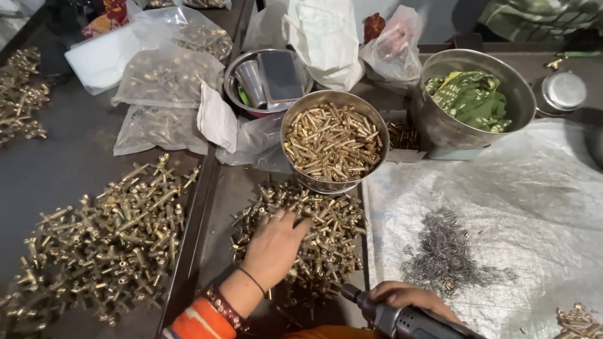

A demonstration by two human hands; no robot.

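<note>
- Brass fittings [320,235]: small loose pieces heaped on the dark surface [75,163], near centre, just in front of the steel bowl. My left hand [273,248] lies on top of this heap, fingers spread among the pieces; I cannot tell whether it has closed on one.
- Power driver [402,320]: grey, at the near edge, tip pointing left toward the heap. My right hand [411,295] is wrapped around its body, well apart from the left.
- Steel bowl [333,141]: full of slim brass pins, touching the far side of the heap.
- Assembled brass crosses [107,232]: a broad spread on the near left, a large batch that I judge already worked; a smaller lot sits far left [22,94].
- Grey metal bits [446,254]: a thin pile on the white sheet [534,201], right of the heap.
- Large pot [471,100]: far right, holding green cloth.
- Plastic bags [166,78]: far left of centre, more brass parts inside.
- Progress, as I judge it: much is done, yet the centre heap and the full bowl are a good share left.
</note>
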